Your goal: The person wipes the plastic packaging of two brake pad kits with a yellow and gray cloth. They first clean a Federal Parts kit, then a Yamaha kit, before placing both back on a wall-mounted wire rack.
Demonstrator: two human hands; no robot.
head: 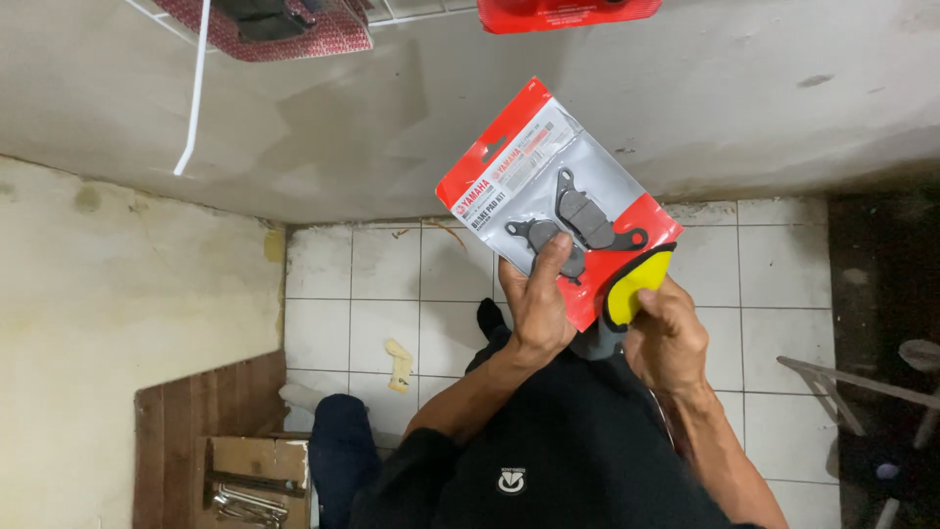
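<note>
Brake-pad blister pack (558,201), red card with clear window, was held up over white tiled floor (382,284). Left hand (537,299) gripped its lower edge, thumb across front. Right hand (668,338) was closed around yellow-and-black tool (634,284) touching pack's lower right corner.

Stained grey wall (392,127); white tiled floor (323,294), brown wooden panel (206,402) at lower left, dark area at right

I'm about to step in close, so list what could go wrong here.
1. The yellow-and-black handled tool in the right hand touches the red-and-clear blister pack of grey brake pads near the left hand; a slip might hit the thumb.
2. The pack, pinched one-handed, could drop onto the white tiled floor.
</note>
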